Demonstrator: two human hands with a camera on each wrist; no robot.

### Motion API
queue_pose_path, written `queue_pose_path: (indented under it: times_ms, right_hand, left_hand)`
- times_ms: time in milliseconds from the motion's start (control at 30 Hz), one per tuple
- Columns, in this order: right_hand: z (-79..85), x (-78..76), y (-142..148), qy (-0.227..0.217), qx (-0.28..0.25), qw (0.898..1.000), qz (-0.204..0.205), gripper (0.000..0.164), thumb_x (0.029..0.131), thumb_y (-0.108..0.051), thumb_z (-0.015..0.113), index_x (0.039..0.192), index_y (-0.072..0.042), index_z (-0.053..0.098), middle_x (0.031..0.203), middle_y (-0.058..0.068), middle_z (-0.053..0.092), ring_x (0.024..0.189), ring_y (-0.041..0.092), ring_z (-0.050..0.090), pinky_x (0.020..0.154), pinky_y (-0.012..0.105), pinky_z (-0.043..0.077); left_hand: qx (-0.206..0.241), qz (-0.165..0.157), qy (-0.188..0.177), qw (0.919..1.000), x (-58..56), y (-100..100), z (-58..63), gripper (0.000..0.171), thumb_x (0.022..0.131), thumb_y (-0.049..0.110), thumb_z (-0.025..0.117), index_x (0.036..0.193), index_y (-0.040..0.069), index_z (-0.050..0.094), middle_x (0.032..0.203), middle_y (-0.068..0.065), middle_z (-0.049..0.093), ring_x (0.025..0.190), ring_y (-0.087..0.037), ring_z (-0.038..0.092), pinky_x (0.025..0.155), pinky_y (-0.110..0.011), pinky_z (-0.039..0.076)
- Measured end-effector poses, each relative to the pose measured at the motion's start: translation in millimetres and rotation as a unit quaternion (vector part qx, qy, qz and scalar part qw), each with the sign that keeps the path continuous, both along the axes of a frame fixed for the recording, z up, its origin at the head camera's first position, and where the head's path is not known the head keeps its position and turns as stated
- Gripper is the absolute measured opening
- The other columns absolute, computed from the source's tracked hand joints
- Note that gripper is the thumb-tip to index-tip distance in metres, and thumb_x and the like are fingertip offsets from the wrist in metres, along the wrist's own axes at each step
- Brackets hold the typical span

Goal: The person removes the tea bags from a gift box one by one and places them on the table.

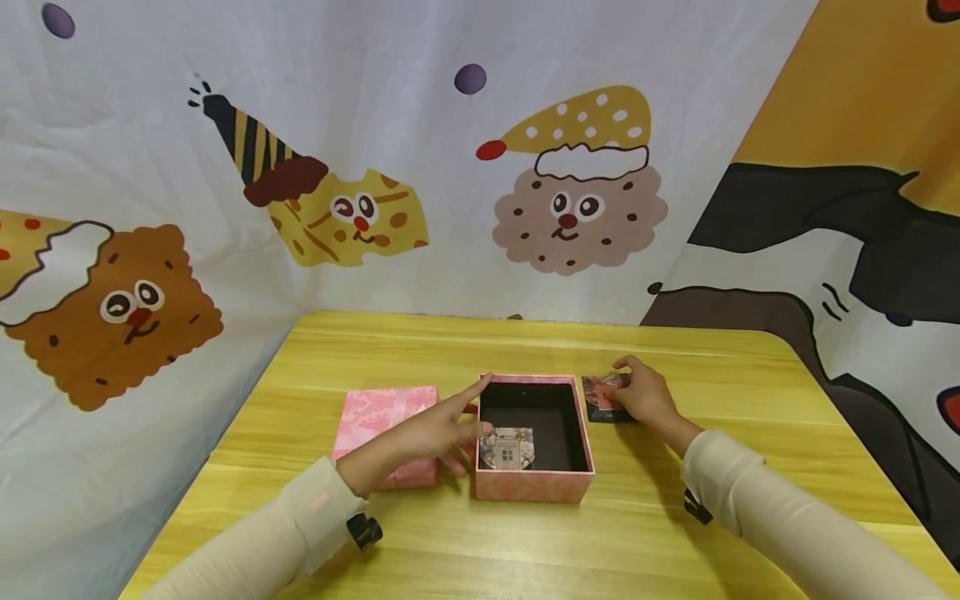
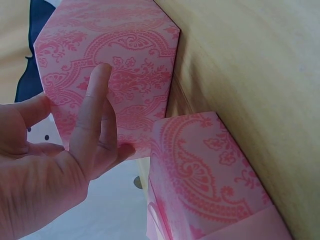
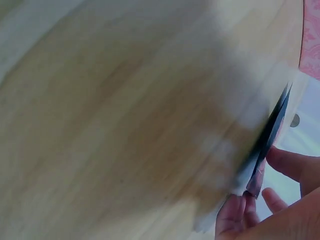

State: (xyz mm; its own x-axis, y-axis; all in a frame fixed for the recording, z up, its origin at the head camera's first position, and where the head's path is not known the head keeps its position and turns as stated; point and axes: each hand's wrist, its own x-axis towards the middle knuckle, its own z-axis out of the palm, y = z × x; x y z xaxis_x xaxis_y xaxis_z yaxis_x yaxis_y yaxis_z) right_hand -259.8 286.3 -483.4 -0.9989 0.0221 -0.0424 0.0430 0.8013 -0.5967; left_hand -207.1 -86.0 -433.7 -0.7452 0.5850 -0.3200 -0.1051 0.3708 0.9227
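Note:
A pink patterned box [image 1: 534, 487] with a dark inside stands uncovered in the middle of the table. My left hand [image 1: 429, 432] holds its left wall, the thumb over the rim and the other fingers along the outside [image 2: 137, 75]. Inside, at the near left, lies a flat printed piece [image 1: 508, 452] with flowers and a window on it. To the right of the box, my right hand [image 1: 649, 398] pinches a thin, dark, square packet [image 1: 600, 402] with a reddish print. In the right wrist view the packet [image 3: 270, 135] appears edge-on, its layers spread slightly at one end.
The pink lid [image 1: 381, 408], in the same pattern, lies left of the box, partly behind my left forearm. Everything stands on a wood-grain table [image 1: 525, 550]. A cartoon-printed cloth [image 1: 420, 125] hangs behind the table's far edge.

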Motion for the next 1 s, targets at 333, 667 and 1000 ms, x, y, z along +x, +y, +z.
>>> queue_pose_path:
  times_ms: [333,667,1000]
  right_hand:
    - [8.0,4.1,7.1,-0.035,-0.032,0.999,0.005,0.058,0.098,-0.018,0.071,0.143,0.008,0.044,0.129,0.039,0.057,0.108,0.048,0.062,0.082,0.052,0.056]
    - [19.0,4.7,18.3,-0.105,-0.1,0.989,-0.01,0.063,0.103,-0.029,0.064,0.15,0.005,0.04,0.144,0.036,0.047,0.122,0.048,0.055,0.095,0.056,0.053]
    - [28.8,11.5,20.4,-0.13,-0.205,0.97,-0.005,0.062,0.105,-0.023,0.061,0.153,0.008,0.034,0.138,0.032,0.05,0.082,0.021,0.06,0.074,0.039,0.057]
  left_hand:
    - [0.002,-0.001,0.002,1.0,-0.3,-0.3,-0.5,0.082,0.105,0.025,0.062,0.165,0.044,0.009,0.164,-0.029,0.025,0.075,-0.044,0.073,0.065,-0.051,0.064]
    - [-0.002,-0.001,0.004,1.0,1.5,-1.0,0.6,0.082,0.105,0.026,0.062,0.166,0.042,0.009,0.162,-0.029,0.029,0.074,-0.043,0.072,0.067,-0.052,0.064]
    - [0.0,-0.001,0.007,1.0,0.9,-0.8,-1.2,0.082,0.105,0.026,0.063,0.165,0.044,0.009,0.163,-0.028,0.028,0.073,-0.042,0.072,0.065,-0.051,0.064]
